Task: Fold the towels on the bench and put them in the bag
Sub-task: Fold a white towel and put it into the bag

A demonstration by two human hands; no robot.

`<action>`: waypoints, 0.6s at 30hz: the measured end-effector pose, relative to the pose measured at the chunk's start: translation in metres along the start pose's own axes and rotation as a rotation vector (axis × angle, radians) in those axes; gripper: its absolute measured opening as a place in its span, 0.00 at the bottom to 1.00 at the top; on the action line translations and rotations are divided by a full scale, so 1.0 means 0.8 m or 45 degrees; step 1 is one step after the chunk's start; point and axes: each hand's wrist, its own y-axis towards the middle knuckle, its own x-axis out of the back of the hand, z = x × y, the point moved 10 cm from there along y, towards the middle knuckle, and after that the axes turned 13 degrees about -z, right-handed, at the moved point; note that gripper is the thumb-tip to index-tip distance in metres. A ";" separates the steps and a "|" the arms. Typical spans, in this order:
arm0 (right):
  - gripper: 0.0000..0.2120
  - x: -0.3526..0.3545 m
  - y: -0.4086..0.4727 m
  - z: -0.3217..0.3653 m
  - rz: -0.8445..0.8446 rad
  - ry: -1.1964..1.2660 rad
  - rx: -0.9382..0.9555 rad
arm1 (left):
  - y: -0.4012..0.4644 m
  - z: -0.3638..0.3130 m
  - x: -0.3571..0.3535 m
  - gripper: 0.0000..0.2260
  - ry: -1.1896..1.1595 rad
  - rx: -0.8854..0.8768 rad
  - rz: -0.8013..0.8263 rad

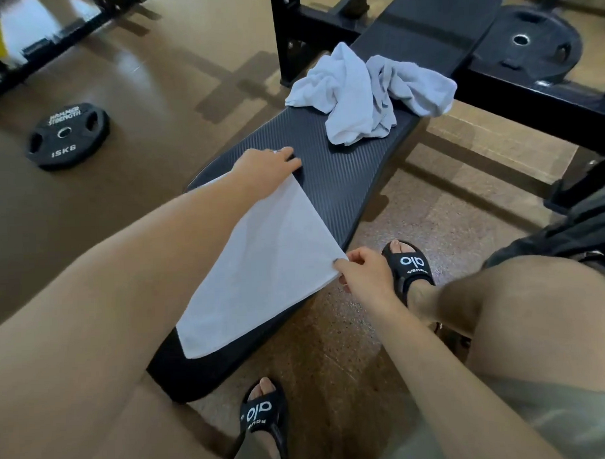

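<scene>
Gym floor, brown; black padded desk (344,179) runs diagonally away. Nearest: feet in black slides w/ white logo. White towel (261,265) flat on near end of desk. Right hand (362,273) pinches its near corner at desk edge; left hand (268,165) holds far corner, fingers curled over it. Beyond: crumpled towels (368,93) heaped mid-desk. Weight plate (66,136) on floor, far left.

Single head-worn wide-angle view, looking forward and steeply down from above the seated person's lap. The bench (344,179) runs diagonally from the lower left toward the upper right corner, its near end close beneath the camera. Both forearms enter from the bottom edge. Straight lines bow toward the frame borders. No second view is given.
</scene>
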 end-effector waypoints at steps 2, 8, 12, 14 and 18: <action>0.02 0.000 -0.002 -0.002 -0.004 0.047 0.003 | 0.008 0.001 0.000 0.23 0.026 -0.062 0.018; 0.02 0.003 -0.003 -0.006 -0.030 0.069 0.015 | 0.023 0.001 0.005 0.21 0.098 -0.159 0.101; 0.02 0.004 -0.003 -0.005 -0.031 0.042 0.026 | 0.023 0.013 0.002 0.19 0.116 -0.141 0.086; 0.02 0.004 -0.003 -0.004 -0.036 0.032 0.025 | 0.022 0.017 -0.001 0.20 0.133 -0.145 0.072; 0.01 0.004 -0.003 -0.004 -0.024 0.018 0.029 | 0.022 0.019 -0.003 0.17 0.197 -0.159 0.095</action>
